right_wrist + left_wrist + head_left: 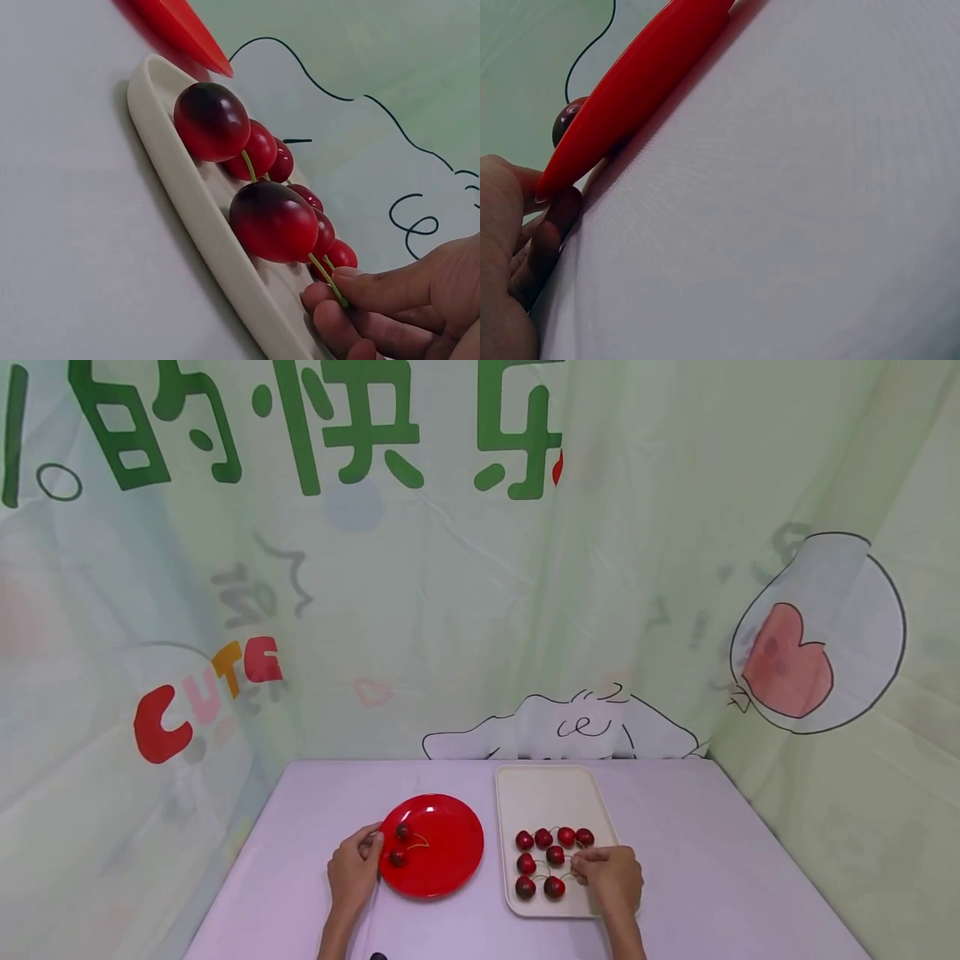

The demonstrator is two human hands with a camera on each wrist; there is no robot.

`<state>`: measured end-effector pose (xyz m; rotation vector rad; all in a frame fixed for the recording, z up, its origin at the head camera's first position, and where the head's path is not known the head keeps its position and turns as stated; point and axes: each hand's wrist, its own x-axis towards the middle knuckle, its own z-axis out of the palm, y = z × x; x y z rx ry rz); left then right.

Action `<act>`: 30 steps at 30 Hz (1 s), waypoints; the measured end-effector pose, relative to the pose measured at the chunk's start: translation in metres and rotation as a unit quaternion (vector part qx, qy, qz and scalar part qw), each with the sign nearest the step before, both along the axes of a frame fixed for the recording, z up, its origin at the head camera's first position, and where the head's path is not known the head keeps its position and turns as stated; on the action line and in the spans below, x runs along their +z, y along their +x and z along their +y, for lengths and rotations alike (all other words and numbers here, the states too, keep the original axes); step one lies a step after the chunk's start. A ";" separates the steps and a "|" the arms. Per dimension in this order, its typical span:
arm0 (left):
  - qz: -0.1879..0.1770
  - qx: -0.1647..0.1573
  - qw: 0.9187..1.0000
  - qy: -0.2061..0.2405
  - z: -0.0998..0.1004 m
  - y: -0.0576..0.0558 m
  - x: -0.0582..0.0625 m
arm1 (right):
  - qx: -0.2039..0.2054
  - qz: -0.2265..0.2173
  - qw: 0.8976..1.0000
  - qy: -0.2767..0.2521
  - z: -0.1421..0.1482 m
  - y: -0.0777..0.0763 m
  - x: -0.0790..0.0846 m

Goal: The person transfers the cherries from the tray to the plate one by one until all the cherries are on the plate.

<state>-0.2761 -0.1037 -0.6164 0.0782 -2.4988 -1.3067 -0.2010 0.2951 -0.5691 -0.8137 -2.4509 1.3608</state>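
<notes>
At the left edge of a round red plate, my left hand grips the rim, thumb on top and fingers underneath. Two dark red cherries joined by their stems lie on the plate; one cherry shows over the rim in the left wrist view. My right hand is over the right side of a cream tray, thumb and forefinger pinching a thin green cherry stem. Several cherries lie in the tray's near half, among them a two-toned cherry close to the fingertips.
A pale lilac cloth covers the table. Behind it hangs a printed curtain that also closes in both sides. A small dark object peeks in at the bottom edge.
</notes>
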 end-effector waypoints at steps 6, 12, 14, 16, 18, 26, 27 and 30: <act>0.006 0.002 1.000 0.006 -0.001 -0.001 -0.001 | 0.019 0.011 0.997 -0.068 0.003 0.000 0.000; 0.005 0.005 1.000 0.003 -0.002 -0.002 -0.002 | 0.032 0.033 0.991 -0.129 0.003 0.002 0.008; 0.002 0.006 1.000 0.004 -0.002 -0.002 -0.002 | 0.035 0.038 0.989 -0.142 0.003 0.003 0.010; 0.000 0.005 1.000 0.004 -0.002 -0.002 -0.001 | 0.038 0.044 0.986 -0.158 0.004 0.003 0.010; -0.003 0.004 1.000 0.005 -0.002 -0.001 0.000 | 0.040 0.050 0.983 -0.170 0.006 0.002 0.009; -0.009 0.004 1.000 0.001 -0.003 -0.003 -0.002 | 0.036 0.060 0.977 -0.199 0.012 0.000 -0.001; -0.010 0.003 1.000 -0.001 -0.003 -0.003 -0.003 | 0.035 0.061 0.976 -0.205 0.013 0.001 -0.001; -0.014 -0.001 1.000 -0.006 -0.004 -0.004 -0.005 | 0.027 0.056 0.975 -0.215 0.013 0.002 -0.001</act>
